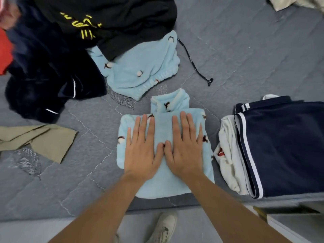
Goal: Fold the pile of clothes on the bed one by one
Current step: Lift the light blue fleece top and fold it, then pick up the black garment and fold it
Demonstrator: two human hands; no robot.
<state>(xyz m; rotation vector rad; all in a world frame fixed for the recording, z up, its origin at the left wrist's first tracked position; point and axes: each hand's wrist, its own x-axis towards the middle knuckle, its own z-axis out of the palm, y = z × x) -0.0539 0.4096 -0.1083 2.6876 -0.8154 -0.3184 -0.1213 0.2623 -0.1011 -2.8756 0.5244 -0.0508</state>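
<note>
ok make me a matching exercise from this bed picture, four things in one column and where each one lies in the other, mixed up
Things:
1. folded light blue fleece top
2. navy garment with white stripes
3. olive cloth
4. black top with yellow print

Places:
A. at the left edge of the bed
B. on the folded stack at the right
C. under the left hand and right hand, both pressed flat
D. on the unfolded pile at the far left

Pairs: 1-C, 2-B, 3-A, 4-D
</note>
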